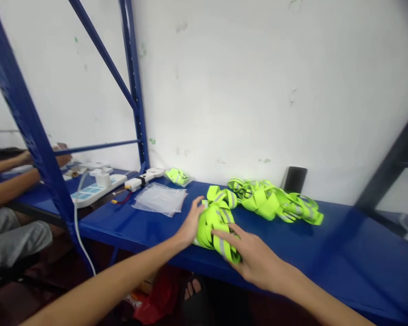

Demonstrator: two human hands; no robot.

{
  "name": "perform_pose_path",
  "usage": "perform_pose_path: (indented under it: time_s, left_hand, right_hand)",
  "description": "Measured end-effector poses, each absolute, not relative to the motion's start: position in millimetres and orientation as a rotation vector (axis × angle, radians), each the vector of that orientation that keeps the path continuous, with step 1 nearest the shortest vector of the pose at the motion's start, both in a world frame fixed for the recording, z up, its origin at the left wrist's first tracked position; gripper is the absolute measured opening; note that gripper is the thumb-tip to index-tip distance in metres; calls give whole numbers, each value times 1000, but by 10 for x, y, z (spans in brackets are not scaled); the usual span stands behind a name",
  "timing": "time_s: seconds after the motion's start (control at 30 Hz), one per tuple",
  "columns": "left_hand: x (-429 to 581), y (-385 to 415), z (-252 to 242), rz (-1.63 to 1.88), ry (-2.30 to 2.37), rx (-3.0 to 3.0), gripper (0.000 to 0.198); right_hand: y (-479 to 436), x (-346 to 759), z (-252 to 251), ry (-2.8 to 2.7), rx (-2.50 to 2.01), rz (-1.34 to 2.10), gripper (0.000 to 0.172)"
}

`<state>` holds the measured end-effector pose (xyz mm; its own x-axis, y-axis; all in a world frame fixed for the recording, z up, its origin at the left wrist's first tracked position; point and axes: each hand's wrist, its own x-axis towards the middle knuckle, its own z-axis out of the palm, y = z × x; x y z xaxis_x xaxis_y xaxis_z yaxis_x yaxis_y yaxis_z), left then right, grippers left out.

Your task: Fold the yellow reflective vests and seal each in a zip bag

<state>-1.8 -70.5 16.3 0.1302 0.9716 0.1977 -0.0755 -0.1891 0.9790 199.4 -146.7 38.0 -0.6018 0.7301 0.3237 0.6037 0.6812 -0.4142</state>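
Observation:
A bundle of neon-yellow reflective strap point(212, 224) with silver-grey stripes sits at the front edge of the blue shelf point(120, 228). My left hand point(191, 222) is curled against its left side, with the thumb and fingers partly behind the folds. My right hand point(253, 258) grips the near right end, its fingers laid across the strap. Just behind and to the right lies a loose, tangled heap of the same strap point(268, 199). Left of the bundle is a stack of clear plastic bags point(161, 198).
A bagged yellow strap point(177, 176) lies at the back by the wall, and a dark phone point(295, 179) leans there. Left are a power strip point(97, 189), a white cable point(77, 222) and a blue upright post point(30, 113). Beyond it, another person's arms point(13, 185) show.

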Motion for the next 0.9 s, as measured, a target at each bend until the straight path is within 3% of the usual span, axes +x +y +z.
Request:
perform_pose_path:
  time_s: [0.1, 0.17, 0.23, 0.43, 0.6, 0.67, 0.77, 0.9]
  left_hand:
    - [-135, -658, 186, 1259, 938, 1286, 62]
    - [-239, -660, 196, 1318, 972, 1518, 65]
    - [-325, -692, 193, 1317, 962, 1931, 69]
    - [-377, -794, 179, 1067, 1256, 2526, 58]
    - [-347, -729, 167, 1071, 1578, 2543, 39]
    - [-322, -696, 184, 1033, 1696, 2555, 44]
    - [-284, -662, 302, 1071, 1840, 2615, 59]
    - [-318, -622, 566, 1099, 1834, 2595, 55]
  right_hand:
    - [-1230, 2063, 459, -2021, -1017, 878, 58]
    - [-1008, 2067, 494, -1616, -1018, 1265, 67]
    - [-747, 2038, 504, -1263, -978, 1425, 66]
    - [-146, 1890, 444, -1037, -916, 1579, 34]
    - [-233, 1862, 387, -980, -946, 1724, 39]
    - [-319, 1917, 422, -1042, -860, 1845, 41]
    - [-406, 2004, 496, -1235, -682, 1846, 29]
    - [-452, 1996, 547, -1505, -620, 1723, 31]
